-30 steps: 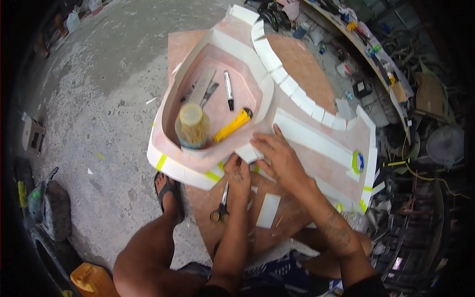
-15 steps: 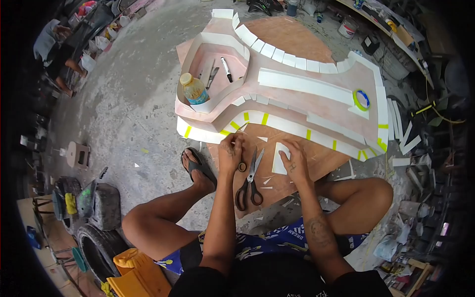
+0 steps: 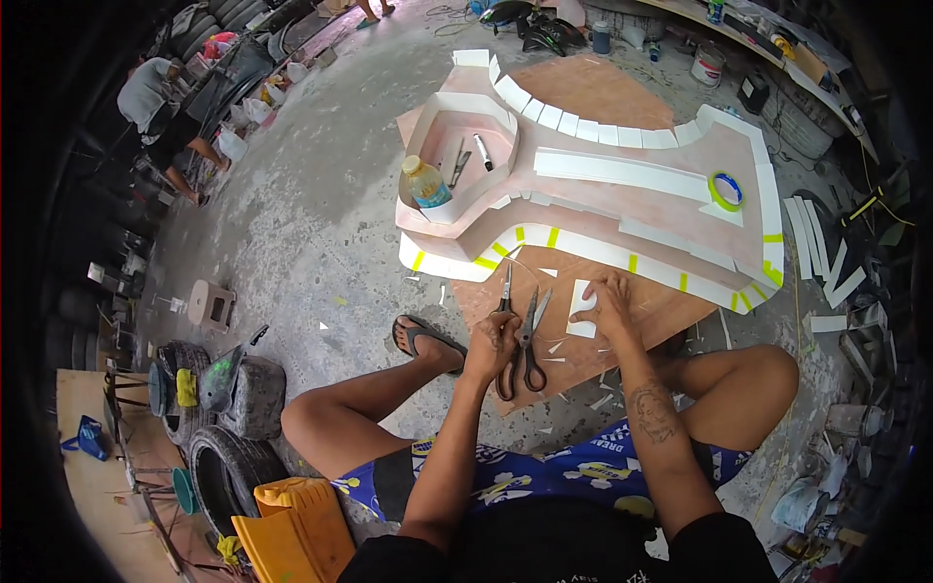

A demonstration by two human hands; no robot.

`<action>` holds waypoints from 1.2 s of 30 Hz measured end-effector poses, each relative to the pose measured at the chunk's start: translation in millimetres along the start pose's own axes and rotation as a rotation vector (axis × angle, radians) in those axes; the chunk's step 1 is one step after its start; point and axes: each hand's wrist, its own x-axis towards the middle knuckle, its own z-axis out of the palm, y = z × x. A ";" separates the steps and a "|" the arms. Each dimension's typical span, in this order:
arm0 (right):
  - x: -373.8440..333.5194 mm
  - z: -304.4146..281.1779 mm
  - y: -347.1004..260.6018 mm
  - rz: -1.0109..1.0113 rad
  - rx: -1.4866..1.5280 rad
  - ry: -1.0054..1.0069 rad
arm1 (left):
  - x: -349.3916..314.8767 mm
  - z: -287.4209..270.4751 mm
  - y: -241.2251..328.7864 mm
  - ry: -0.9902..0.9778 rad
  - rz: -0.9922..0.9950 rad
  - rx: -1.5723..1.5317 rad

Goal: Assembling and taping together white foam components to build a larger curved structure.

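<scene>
My left hand [image 3: 493,342] is closed around a small pair of scissors [image 3: 506,286], its blades pointing away from me. Right beside it, a larger pair of scissors [image 3: 528,340] with black handles lies partly spread on the brown board. My right hand [image 3: 609,303] has curled fingers and a thumb resting on a white card piece [image 3: 582,313] on the board. Just beyond both hands stands a large pinkish-white moulded form [image 3: 573,219], edged with white card strips and yellow tape tabs [image 3: 553,238].
On the form sit a bottle [image 3: 426,185], a marker [image 3: 483,153] and a tape roll [image 3: 725,191]. White card strips [image 3: 809,238] lie at its right. A tyre [image 3: 233,466] and a yellow plastic piece [image 3: 296,530] are at lower left. Another person [image 3: 155,107] bends over at far left.
My left hand has drawn back from the form's edge and taken up the small scissors. My right hand stays at the card piece. The whole view has shifted, moving things rightward.
</scene>
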 end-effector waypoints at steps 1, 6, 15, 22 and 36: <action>0.1 1.2 3.4 0.003 0.019 0.013 | 0.0 0.2 2.5 0.011 -0.049 -0.041; 7.0 7.1 9.4 0.026 0.121 0.079 | -1.2 6.0 3.2 -0.025 -0.028 0.022; 5.9 7.2 11.2 0.056 0.013 0.128 | -8.9 13.4 20.4 -0.060 -0.059 0.071; 14.7 6.9 10.8 0.124 0.065 -0.005 | -3.3 14.6 23.8 -0.034 -0.075 0.059; -7.0 10.3 13.1 -0.060 0.421 0.284 | -2.9 51.0 23.1 -0.030 -0.145 -0.172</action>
